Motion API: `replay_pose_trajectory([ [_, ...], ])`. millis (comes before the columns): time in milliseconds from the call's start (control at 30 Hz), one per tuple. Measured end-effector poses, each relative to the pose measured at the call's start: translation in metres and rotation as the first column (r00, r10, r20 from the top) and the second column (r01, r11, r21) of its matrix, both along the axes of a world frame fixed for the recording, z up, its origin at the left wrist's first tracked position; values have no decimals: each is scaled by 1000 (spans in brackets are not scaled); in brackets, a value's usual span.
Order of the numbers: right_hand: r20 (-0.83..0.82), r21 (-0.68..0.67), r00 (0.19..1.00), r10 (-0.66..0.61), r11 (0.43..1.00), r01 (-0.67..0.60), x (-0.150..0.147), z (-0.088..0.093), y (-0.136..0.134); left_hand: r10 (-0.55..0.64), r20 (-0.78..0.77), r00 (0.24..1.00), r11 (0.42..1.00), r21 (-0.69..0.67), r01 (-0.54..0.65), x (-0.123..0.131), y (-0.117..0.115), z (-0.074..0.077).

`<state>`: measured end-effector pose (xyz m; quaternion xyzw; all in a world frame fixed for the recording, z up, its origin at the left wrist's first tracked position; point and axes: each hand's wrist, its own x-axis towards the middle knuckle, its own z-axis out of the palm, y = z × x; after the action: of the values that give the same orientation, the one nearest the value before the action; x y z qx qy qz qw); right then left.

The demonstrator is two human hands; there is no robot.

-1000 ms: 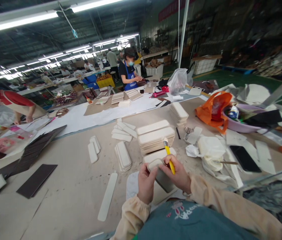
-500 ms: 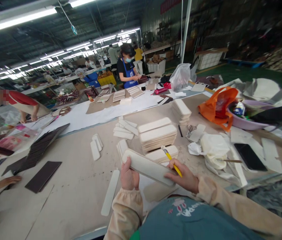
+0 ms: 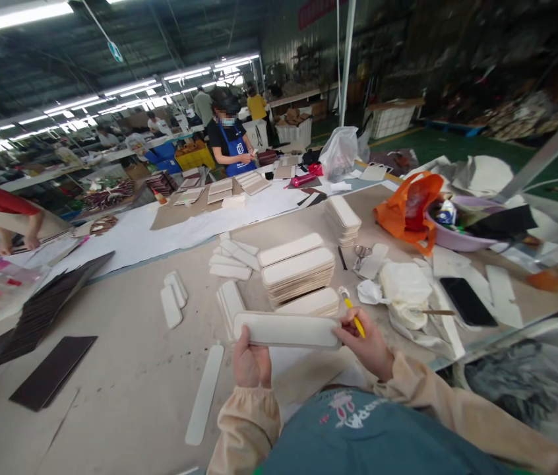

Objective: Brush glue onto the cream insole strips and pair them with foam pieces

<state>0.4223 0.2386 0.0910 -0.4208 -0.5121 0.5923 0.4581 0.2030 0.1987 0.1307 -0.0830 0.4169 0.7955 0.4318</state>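
A long off-white panel with rounded ends [image 3: 286,330] is held nearly level above the table by both hands. My left hand [image 3: 252,359] is closed on its left end, thumb on the upper face. My right hand [image 3: 365,343] pinches the right end and also keeps a yellow-handled brush [image 3: 356,318], pale tip pointing up and away. Just beyond the panel stands a tall stack of similar panels [image 3: 299,274], with a lower stack [image 3: 311,303] in front of it. One loose narrow strip [image 3: 204,396] lies left of my left hand.
Small pale strips [image 3: 232,257] and dark sheets [image 3: 54,373] lie to the left. Scissors [image 3: 361,254], a white tub [image 3: 406,290] with a stick across it, a phone [image 3: 467,301], an orange bag [image 3: 410,208] and a purple basin [image 3: 462,237] are rightward. A co-worker [image 3: 229,138] stands across the table.
The panel has turned from a slant down to the right to nearly level, its right end rising. My right hand now grips its end edge. The whole view has shifted somewhat.
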Motion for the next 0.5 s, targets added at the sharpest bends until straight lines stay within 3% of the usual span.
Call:
replay_pose_trajectory([
  [133,-62,-126,998,-18,992,10,-1,1,7,9,-8,1000,1000,8,-9,11,3,-1],
  [367,-56,-79,995,-85,994,80,0,-8,12,-6,-88,996,999,39,9,20,3,-2],
  [500,-40,-31,984,-172,985,170,2,-8,18,-95,-69,993,995,14,96,23,-5,-7],
])
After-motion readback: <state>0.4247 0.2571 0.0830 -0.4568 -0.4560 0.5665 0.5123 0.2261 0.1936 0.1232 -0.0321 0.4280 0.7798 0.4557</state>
